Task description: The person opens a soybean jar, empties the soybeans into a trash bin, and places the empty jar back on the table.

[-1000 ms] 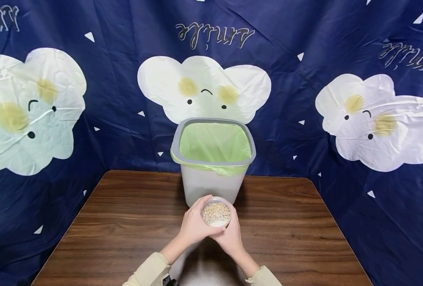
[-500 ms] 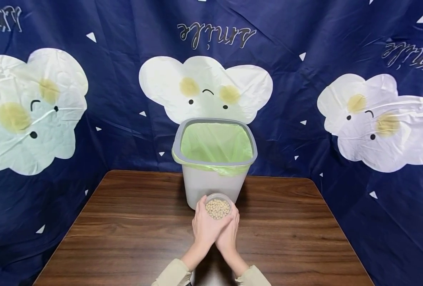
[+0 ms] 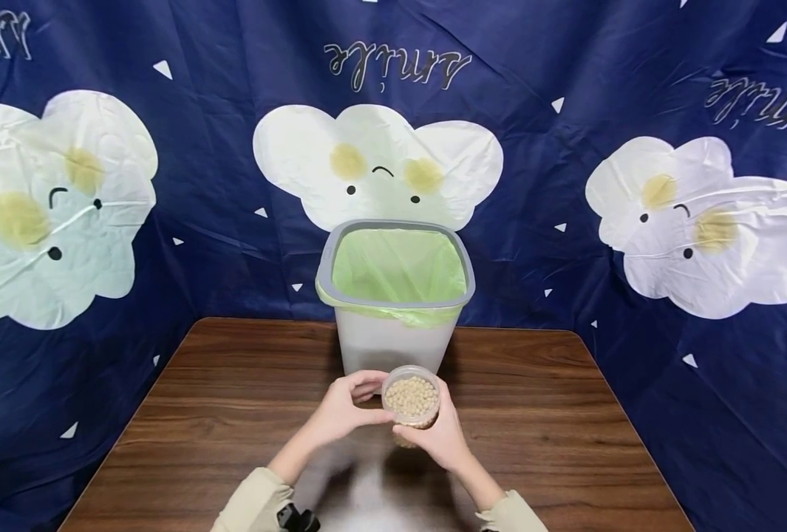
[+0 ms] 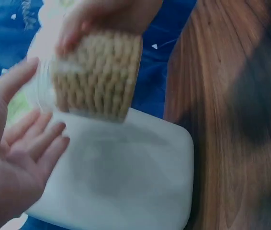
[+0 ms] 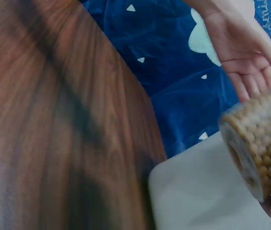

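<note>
A clear plastic jar (image 3: 417, 423) full of pale, round beans (image 3: 411, 395) is up over the table, in front of the bin. My right hand (image 3: 445, 437) grips it from the right side, thumb at the near side. To its left is my left hand (image 3: 341, 405), thumb and fingers spread apart, fingertips near the rim. The left wrist view shows that left hand (image 4: 18, 163) palm up beside the jar (image 4: 99, 76). In the right wrist view the jar (image 5: 269, 143) lies partly outside the picture and hides some left fingertips.
A whitish bin (image 3: 393, 340) with a grey rim (image 3: 396, 303) and a green bag liner (image 3: 400, 266) stands at the back of the brown wooden table (image 3: 539, 414). Behind and beside it hangs a blue curtain (image 3: 539, 185) with cloud faces.
Both hands were wrapped round the jar earlier. My left hand has come off it to the left and spread its fingers, while the right hand keeps hold. The bin stands as before.
</note>
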Available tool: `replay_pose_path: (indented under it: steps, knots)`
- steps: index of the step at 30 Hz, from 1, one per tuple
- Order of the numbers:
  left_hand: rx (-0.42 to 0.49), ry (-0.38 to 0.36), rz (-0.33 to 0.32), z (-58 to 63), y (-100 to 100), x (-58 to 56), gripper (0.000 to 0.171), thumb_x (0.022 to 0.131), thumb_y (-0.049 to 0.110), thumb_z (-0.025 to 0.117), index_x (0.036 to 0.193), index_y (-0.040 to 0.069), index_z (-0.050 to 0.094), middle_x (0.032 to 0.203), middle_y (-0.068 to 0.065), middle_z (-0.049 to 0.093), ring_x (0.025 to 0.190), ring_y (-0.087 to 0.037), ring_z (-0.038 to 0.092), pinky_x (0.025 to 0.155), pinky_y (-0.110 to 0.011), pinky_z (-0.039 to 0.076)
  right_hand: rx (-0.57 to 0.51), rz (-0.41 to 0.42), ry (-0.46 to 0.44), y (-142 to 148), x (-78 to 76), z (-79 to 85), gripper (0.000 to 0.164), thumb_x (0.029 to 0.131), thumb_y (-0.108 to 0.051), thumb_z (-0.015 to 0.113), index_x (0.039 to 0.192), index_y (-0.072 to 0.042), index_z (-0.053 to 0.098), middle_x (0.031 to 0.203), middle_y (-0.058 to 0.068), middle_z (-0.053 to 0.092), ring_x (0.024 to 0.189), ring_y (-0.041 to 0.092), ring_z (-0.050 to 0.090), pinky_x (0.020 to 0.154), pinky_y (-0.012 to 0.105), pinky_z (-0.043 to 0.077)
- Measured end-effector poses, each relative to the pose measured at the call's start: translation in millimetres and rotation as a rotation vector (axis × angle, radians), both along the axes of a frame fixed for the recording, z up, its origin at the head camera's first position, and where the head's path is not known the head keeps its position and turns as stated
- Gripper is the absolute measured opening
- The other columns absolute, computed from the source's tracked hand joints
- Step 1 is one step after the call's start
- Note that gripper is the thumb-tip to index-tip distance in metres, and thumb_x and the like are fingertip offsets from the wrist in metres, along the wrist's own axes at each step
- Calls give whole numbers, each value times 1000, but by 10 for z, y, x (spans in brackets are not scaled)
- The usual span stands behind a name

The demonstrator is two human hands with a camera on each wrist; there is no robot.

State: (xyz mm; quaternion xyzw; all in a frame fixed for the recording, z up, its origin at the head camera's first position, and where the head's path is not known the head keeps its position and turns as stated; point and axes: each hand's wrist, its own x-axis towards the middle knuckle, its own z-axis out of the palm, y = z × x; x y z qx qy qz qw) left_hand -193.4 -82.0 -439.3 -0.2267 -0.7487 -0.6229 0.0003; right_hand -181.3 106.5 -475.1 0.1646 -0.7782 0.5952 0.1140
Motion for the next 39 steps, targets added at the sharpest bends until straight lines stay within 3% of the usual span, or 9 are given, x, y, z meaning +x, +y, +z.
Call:
replay_pose_path:
  steps: [4,7,11,14,20,27,31,34,39]
  knots:
    - [56,-7,-189,28,-94,-19,69,67,2,78,125,-11,44,125,-27,49,109,-36,53,90,-33,46,0,228,-24,54,62,175,83,62,-3,80,132,-2,34,125,15,47,109,20,48,92,28,39]
    - [103,-12,-281,23,-107,-14,78,67,0,78,131,-13,36,131,-31,41,111,-37,51,88,-29,46,4,335,-3,68,70,216,81,63,-1,78,132,0,34,124,18,48,109,20,49,92,28,40]
    - [132,-28,-331,-16,-105,-3,80,66,-2,77,132,-13,34,130,-31,42,112,-31,52,88,-28,46,-6,408,38,71,33,132,83,64,-4,79,134,-5,34,126,16,47,110,19,49,94,29,39]
    - [126,-40,-314,-41,-87,8,79,65,-4,77,132,-12,35,124,-30,49,107,-21,56,86,-28,47,-7,408,56,62,22,76,85,63,-6,80,134,-7,34,127,14,47,111,19,48,95,30,39]
    - [121,5,-174,-57,-2,53,79,62,-1,80,130,-8,40,120,-24,54,103,-23,58,85,-25,47,41,264,73,-4,90,170,82,61,-8,79,131,-1,36,123,15,50,107,19,50,92,30,41]
    - [90,115,133,57,175,206,80,55,3,84,126,-3,48,118,-17,58,104,-29,57,88,-22,43,59,83,110,-124,169,359,83,53,0,74,127,9,38,120,22,51,106,28,51,91,29,41]
    - [125,178,255,185,308,306,79,54,1,84,123,-9,48,118,-22,56,103,-37,56,88,-29,45,43,-73,209,-192,102,203,87,50,-2,79,126,8,40,120,21,53,106,33,52,91,31,42]
    - [162,203,328,191,390,337,78,54,0,83,123,-11,48,120,-24,54,105,-39,54,89,-28,45,52,-202,280,-247,35,28,91,50,-11,84,128,3,41,120,17,53,107,30,53,89,34,43]
    - [225,143,417,131,478,363,80,53,-1,83,125,-9,47,123,-22,52,109,-35,53,89,-20,41,85,-345,317,-324,2,-138,93,52,-25,87,130,-5,41,120,10,53,107,23,52,86,36,44]
